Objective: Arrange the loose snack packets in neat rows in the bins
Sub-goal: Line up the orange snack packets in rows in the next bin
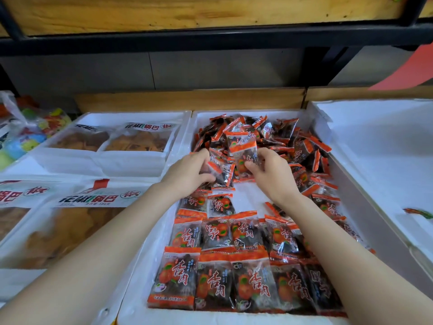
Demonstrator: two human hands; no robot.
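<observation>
A white foam bin [187, 139] holds small orange-and-clear snack packets. Near me the packets lie in neat rows [243, 275]; at the far end a loose heap [276, 137] is piled up, spreading down the right side. My left hand [189, 172] grips one packet [220, 172] at the bin's left side, just above a bare white patch of floor. My right hand [271, 174] pinches another packet [243, 156], held upright over the heap's near edge. The two hands are close together.
To the right stands a large white foam bin [375, 146] with a single packet [419, 213] in it. On the left, foam bins hold big bags of brown crisps [140, 139]. A bag of coloured sweets [28, 134] sits far left. A dark shelf rail [210, 39] overhangs.
</observation>
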